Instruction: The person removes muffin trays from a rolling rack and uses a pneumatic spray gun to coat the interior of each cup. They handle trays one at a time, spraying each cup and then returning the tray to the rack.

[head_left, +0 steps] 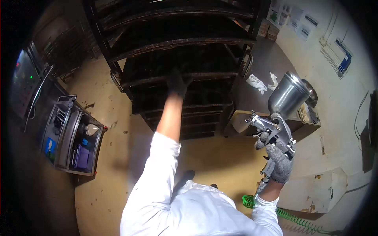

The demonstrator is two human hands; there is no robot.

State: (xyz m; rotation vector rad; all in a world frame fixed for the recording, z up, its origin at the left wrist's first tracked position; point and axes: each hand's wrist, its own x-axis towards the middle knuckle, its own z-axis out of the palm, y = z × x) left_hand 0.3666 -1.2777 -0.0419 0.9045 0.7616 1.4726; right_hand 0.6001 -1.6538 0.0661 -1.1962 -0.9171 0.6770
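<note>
My right hand (pixel 279 159), in a grey knit glove, is closed round the handle of a metal gravity-feed spray gun (pixel 273 132). A steel cup (pixel 288 96) sits on top of the gun, and a green coiled air hose (pixel 298 218) hangs below. My left hand (pixel 177 84), in a dark glove, reaches to the front edge of a black tray (pixel 209 75) in a tall rack (pixel 107 38). Its fingers are dark and blurred, so whether they grip the tray cannot be told. More dark trays lie above and below it.
A metal counter (pixel 257 101) with crumpled white paper (pixel 256 83) and a steel bowl (pixel 313 93) stands at the right, by the wall. At the left is a steel cart (pixel 99 153) holding a purple container (pixel 82 157). A control panel (pixel 22 85) is at far left.
</note>
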